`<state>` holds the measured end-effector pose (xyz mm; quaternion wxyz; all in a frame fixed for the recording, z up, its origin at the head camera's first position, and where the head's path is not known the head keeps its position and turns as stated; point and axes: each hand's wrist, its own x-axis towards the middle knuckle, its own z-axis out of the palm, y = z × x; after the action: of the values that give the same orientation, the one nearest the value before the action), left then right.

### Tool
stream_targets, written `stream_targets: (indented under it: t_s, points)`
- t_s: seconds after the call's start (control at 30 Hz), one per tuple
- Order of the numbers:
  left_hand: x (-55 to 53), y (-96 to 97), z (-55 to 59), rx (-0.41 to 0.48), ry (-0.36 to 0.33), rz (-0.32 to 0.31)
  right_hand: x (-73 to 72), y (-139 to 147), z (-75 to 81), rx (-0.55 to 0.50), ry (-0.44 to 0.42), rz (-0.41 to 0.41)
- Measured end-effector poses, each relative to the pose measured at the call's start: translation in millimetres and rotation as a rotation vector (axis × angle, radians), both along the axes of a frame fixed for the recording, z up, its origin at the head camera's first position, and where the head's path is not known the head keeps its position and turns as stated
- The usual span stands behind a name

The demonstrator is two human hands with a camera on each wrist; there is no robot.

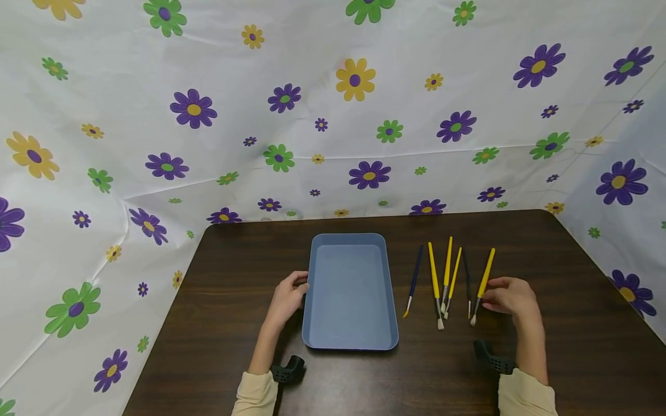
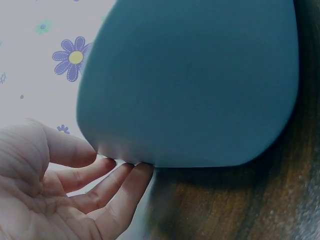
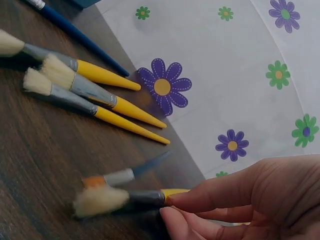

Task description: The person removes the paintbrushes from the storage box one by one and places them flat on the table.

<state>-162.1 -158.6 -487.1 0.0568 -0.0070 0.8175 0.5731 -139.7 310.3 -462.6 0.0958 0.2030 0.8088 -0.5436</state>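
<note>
A shallow blue-grey tray (image 1: 351, 289) lies on the table. My left hand (image 1: 289, 296) is at its left side, and in the left wrist view the fingertips (image 2: 142, 172) touch the tray's edge (image 2: 200, 166). Right of the tray, my right hand (image 1: 512, 299) pinches a yellow-handled paintbrush (image 1: 486, 273) between thumb and fingers near its metal collar. Its pale bristles (image 3: 100, 201) look blurred in the right wrist view. Just left of it is a thin dark-handled brush (image 1: 466, 277). Several other brushes lie nearby, among them a yellow one (image 1: 433, 271) and a dark blue one (image 1: 417, 271).
The dark wooden table (image 1: 224, 323) meets a white flower-printed cloth (image 1: 291, 190) at its back edge. The same cloth hangs at the left and right sides. A black wrist mount (image 1: 288, 370) sits on the left wrist, another mount (image 1: 493, 358) on the right.
</note>
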Motion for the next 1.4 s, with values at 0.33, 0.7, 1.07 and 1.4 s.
stream_targets:
  t_s: [0.33,0.7,1.07,1.4]
  points:
    - [0.6,1.0,0.6,0.011,-0.004,0.002,-0.5,3.2,-3.6,0.001,0.025,0.008]
    - [1.3,1.9,2.0,0.004,0.003,-0.004,-1.7,1.8,-1.8,0.053,0.039,0.014]
    - [2.0,1.6,1.6,0.013,-0.006,0.002,-4.7,-21.9,11.0,0.194,0.200,0.061]
    - [0.9,0.0,2.0,-0.066,0.044,-0.010,-11.1,-78.2,27.6,0.296,0.306,0.207]
